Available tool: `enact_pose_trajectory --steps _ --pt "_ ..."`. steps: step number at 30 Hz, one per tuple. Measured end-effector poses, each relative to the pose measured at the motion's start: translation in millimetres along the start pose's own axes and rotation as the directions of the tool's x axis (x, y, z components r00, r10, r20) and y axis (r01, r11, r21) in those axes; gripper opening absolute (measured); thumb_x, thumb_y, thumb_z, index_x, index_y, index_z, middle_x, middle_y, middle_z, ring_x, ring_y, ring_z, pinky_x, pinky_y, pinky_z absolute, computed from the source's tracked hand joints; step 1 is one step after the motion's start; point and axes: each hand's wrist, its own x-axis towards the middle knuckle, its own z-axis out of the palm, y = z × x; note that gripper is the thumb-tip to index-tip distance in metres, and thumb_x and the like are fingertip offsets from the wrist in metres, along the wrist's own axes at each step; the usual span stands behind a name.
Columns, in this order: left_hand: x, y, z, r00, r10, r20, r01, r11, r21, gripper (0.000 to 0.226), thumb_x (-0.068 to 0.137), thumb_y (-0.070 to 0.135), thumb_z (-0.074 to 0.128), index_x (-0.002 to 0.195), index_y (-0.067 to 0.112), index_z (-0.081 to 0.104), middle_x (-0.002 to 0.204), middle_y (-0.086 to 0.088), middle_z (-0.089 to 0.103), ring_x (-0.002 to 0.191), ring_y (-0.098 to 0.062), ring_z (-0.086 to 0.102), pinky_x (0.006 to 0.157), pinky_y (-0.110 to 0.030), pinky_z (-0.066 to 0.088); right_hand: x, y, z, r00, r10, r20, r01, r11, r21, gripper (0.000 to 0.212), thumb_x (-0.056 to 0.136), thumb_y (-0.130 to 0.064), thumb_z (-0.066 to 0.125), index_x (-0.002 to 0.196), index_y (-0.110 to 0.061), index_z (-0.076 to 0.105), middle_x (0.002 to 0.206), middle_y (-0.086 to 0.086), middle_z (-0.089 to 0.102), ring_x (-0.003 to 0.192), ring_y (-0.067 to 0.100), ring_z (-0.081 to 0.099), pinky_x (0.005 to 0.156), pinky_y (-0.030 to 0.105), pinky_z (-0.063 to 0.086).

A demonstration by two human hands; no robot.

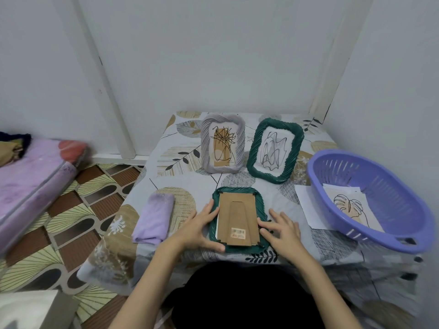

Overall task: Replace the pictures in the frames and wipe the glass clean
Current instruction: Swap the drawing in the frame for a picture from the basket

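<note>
A dark green frame (237, 190) lies face down on the table in front of me, its brown cardboard backing (237, 216) with a barcode sticker facing up. My left hand (202, 227) holds the frame's left edge, thumb at the near corner. My right hand (281, 227) rests on the right edge, fingertips touching the backing's side. Behind it stand a grey frame (223, 143) and a second green frame (275, 150), each with a line drawing inside. A folded lilac cloth (154, 218) lies to the left.
A purple plastic basket (370, 198) at the right holds loose printed pictures (349, 206), and a white sheet (306, 203) lies beside it. The table wears a leaf-patterned cloth (180, 148). A pink mattress (35, 181) lies on the floor at left.
</note>
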Motion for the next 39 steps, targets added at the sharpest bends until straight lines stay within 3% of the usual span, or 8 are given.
enact_pose_trajectory --steps 9,13,20,26,28,32,36,39 --pt "-2 11 2 0.991 -0.122 -0.05 0.115 0.986 -0.123 0.148 0.031 0.083 0.066 0.148 0.024 0.0 0.157 0.0 -0.008 0.144 -0.015 -0.012 0.118 -0.038 -0.001 -7 -12 -1 0.995 0.038 -0.096 -0.045 0.997 -0.069 0.047 0.09 -0.049 0.046 0.135 -0.036 0.041 0.147 -0.002 0.035 0.135 0.022 0.025 0.11 0.036 0.018" --pt "5 27 -5 0.985 -0.15 -0.082 0.101 0.899 -0.426 0.125 0.047 0.05 0.085 0.147 0.018 0.017 0.149 -0.002 0.028 0.135 -0.015 0.029 0.111 -0.027 0.027 -8 -23 4 0.995 -0.003 -0.101 0.009 0.998 0.06 0.046 0.089 -0.039 0.055 0.133 -0.033 0.045 0.141 0.007 0.039 0.127 0.026 0.031 0.108 0.034 0.025" --pt "23 43 -12 0.925 -0.356 -0.133 -0.045 0.246 -0.968 0.065 0.087 -0.006 0.051 0.143 0.017 0.028 0.12 -0.015 0.058 0.087 -0.024 0.06 0.07 -0.031 0.046 -2 -29 -11 1.0 -0.005 -0.025 0.006 0.999 0.048 0.05 0.09 -0.036 0.052 0.137 -0.039 0.036 0.146 0.004 0.033 0.131 0.024 0.024 0.107 0.036 0.025" --pt "33 70 -18 0.939 -0.295 -0.175 -0.177 0.021 -0.984 0.046 0.098 0.041 0.029 0.133 0.015 0.041 0.115 -0.004 0.062 0.099 -0.017 0.058 0.082 -0.035 0.047 4 -88 -41 0.984 -0.153 -0.094 0.179 0.869 0.461 0.059 0.083 -0.06 0.049 0.138 -0.049 0.027 0.137 -0.013 0.044 0.121 0.011 0.046 0.103 0.034 0.04" --pt "40 75 -18 0.952 -0.242 -0.189 -0.189 0.025 -0.982 0.056 0.097 0.048 0.016 0.137 0.014 0.037 0.116 -0.001 0.062 0.108 -0.017 0.055 0.088 -0.037 0.044 5 -99 -47 0.977 -0.204 -0.068 0.215 0.915 0.34 0.064 0.079 -0.065 0.05 0.136 -0.056 0.021 0.136 -0.016 0.044 0.119 0.008 0.047 0.099 0.035 0.043" --pt "45 82 -15 0.959 -0.221 -0.176 -0.155 0.111 -0.982 0.06 0.097 0.051 0.01 0.14 0.016 0.033 0.123 0.0 0.061 0.126 -0.022 0.045 0.1 -0.04 0.034 10 -91 -50 0.958 -0.253 -0.136 0.258 0.966 0.024 0.055 0.093 -0.018 0.044 0.141 -0.039 0.029 0.115 -0.002 0.056 0.08 0.005 0.05 0.068 0.022 0.044" --pt "41 79 -3 0.926 -0.312 -0.214 -0.092 0.363 -0.927 0.046 0.095 0.036 0.042 0.14 0.026 0.033 0.146 -0.007 0.036 0.134 -0.024 0.033 0.103 -0.037 0.031 8 -76 -53 0.953 -0.172 -0.25 0.241 0.929 0.282 0.051 0.094 -0.004 0.043 0.139 -0.028 0.038 0.112 0.007 0.064 0.044 0.0 0.039 0.045 0.012 0.032" --pt "34 78 5 0.942 -0.265 -0.208 -0.098 0.374 -0.922 0.059 0.089 0.021 0.056 0.142 0.026 0.028 0.141 -0.001 0.035 0.125 -0.019 0.042 0.104 -0.039 0.034 7 -67 -51 0.955 -0.083 -0.286 0.245 0.765 0.596 0.05 0.092 -0.001 0.049 0.134 -0.027 0.044 0.134 -0.002 0.052 0.085 0.01 0.064 0.075 0.026 0.054"
